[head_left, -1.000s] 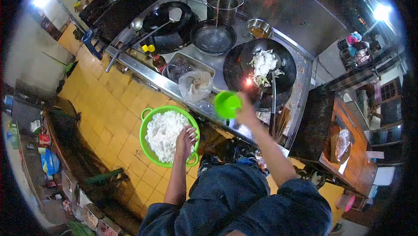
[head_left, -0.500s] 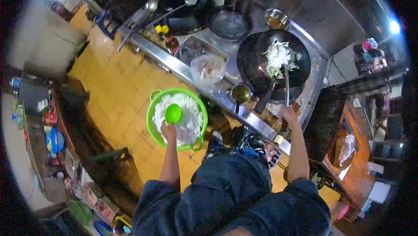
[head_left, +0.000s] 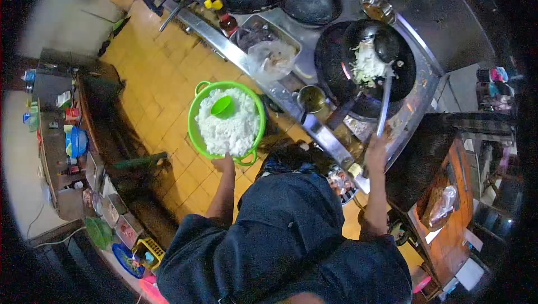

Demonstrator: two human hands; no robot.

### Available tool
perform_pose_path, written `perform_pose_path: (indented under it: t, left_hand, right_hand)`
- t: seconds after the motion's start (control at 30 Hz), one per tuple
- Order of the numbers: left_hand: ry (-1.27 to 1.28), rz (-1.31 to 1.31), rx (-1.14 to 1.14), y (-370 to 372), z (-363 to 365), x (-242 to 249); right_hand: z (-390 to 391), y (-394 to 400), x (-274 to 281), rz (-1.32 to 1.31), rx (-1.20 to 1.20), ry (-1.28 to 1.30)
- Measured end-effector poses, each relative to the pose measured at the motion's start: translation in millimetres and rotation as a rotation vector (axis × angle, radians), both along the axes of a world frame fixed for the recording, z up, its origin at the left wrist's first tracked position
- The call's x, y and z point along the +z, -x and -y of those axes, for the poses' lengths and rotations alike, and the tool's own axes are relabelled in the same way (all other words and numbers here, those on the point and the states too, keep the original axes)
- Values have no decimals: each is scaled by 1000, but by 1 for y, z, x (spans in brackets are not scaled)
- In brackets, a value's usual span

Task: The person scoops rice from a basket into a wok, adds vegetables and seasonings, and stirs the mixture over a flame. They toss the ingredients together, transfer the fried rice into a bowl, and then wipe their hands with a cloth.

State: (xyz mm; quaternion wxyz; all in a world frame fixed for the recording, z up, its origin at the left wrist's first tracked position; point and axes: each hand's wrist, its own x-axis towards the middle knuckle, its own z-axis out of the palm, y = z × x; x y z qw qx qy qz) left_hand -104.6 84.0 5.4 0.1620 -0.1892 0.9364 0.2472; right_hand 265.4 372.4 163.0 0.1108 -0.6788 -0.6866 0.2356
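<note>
Now long-handled metal ladle (head_left: 384,102) is clasped in right hand (head_left: 376,150), bowl beside pale food (head_left: 366,64) in round black wok (head_left: 333,52): stirring step, seemingly; turning stroke called for. Left hand (head_left: 224,163) at rim of green plastic basin (head_left: 191,126), grip cannot be told; green plastic scoop (head_left: 222,107) borne on white rice (head_left: 238,130).

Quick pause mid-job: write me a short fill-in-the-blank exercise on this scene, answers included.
1. The hand on the ladle handle is the ____ one.
2. The cup resting on the rice is coloured ____.
3. The basin is nearer the ____ hand.

Missing words: right; green; left.
</note>
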Motion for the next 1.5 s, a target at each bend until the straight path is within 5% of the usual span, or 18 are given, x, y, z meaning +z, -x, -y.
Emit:
perform_pose_path:
  t: [0.07,0.1,0.17,0.23,0.3,0.4,0.47,0.5,0.6,0.7,0.8,0.87,0.93,1.03,1.5]
  left_hand:
    - [-276,21,214,-10,10,-54]
    - [-293,14,210,-14,2,-51]
    - [-525,221,543,-24,-11,-35]
    - [-624,269,559,-24,-14,-30]
    - [-710,322,558,-21,-17,-27]
    - [-734,444,596,-31,-8,-34]
    - [-739,563,576,-31,3,-62]
    - [-817,587,646,-34,-3,-58]
    - [-969,633,800,-45,-5,-63]
    - [-1433,573,457,-34,10,-113]
    - [-1210,534,728,-45,-6,-72]
    - [-1524,633,763,-33,35,-157]
    - [-1237,436,683,-45,22,-132]
    - [-1133,383,747,-49,13,-111]
    - [-1193,450,775,-48,9,-84]
  right_hand:
    - [-15,-10,-32,63,70,177]
    - [-24,-21,-47,13,233,64]
    - [-25,-4,-6,-44,115,64]
    - [-27,1,-7,-54,-64,16]
    - [-40,-16,-30,-86,2,9]
    - [-46,-15,10,-169,45,31]
    - [-54,-14,16,7,22,84]
    - [-53,-15,-3,5,49,-66]
    - [-69,-24,-45,-54,41,4]
    - [-75,-21,-1,-53,18,76]
    - [-76,-32,-1,-87,103,-38]
    - [-77,-33,16,25,96,50]
    - [-93,-47,8,80,177,190]
    - [-107,-61,-26,-21,118,240]
    - [-96,-84,10,-158,106,217]
